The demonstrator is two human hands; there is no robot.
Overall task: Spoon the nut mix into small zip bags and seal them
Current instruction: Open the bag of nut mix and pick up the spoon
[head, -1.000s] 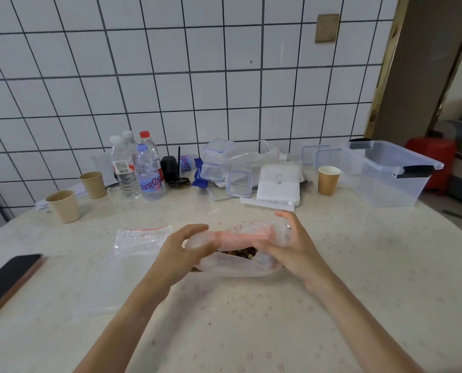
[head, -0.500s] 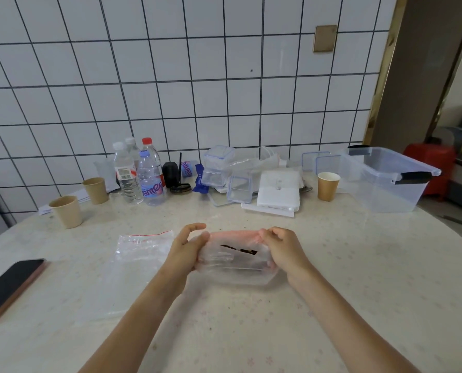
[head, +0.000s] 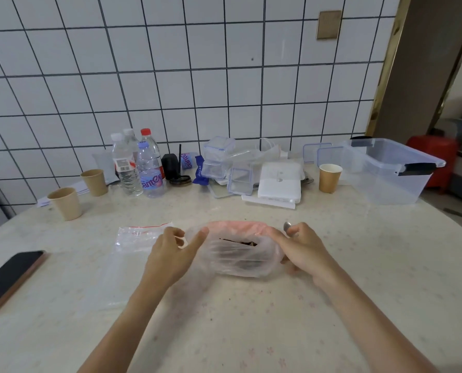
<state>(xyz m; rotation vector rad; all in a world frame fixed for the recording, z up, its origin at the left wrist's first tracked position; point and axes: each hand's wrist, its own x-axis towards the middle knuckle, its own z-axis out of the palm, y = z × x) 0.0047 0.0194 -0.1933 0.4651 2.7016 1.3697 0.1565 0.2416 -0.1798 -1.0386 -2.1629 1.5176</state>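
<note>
From my head view, the crumpled clear plastic bag with a pink rim [head: 240, 254], dark nut mix inside, lies on the table between my hands. My left hand [head: 170, 254] touches its edge with the forefinger straight; my right hand [head: 302, 251] pinches a metal spoon [head: 287, 228] beside it. An empty red-striped zip bag [head: 138, 235] lies just left.

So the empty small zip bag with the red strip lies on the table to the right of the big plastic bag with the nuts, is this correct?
Not quite. In the head view the small zip bag lies to the left of the big plastic bag, beyond the left hand. The rest holds: it looks empty, has a red strip and lies flat on the table.
</note>
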